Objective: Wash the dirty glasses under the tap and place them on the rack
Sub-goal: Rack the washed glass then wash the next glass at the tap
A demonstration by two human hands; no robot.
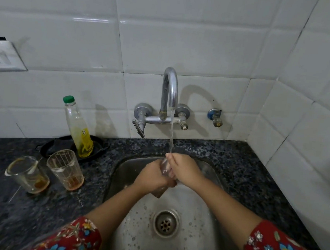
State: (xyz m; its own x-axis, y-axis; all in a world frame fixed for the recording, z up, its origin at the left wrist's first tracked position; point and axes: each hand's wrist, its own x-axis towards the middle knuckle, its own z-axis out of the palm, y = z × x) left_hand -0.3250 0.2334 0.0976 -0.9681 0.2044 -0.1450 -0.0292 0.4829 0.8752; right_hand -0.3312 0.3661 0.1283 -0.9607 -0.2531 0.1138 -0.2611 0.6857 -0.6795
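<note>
Running from tap point(170, 89), thin water stream lands on glass point(164, 168) held over sink point(191, 218). Left hand point(153, 179) curled round glass from left side. Right hand point(186, 171) on top, fingers bent over its upper part; glass mostly hidden between both. First dirty glass point(28, 174) and second dirty glass point(66, 168) upright on desk point(236, 172), left of sink, brown residue at bottoms. Green-capped bottle point(79, 128) behind them, standing in black dish point(95, 146).

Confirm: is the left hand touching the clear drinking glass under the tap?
Touching. The head view shows the left hand wrapped round the clear drinking glass beneath the steel tap.
</note>
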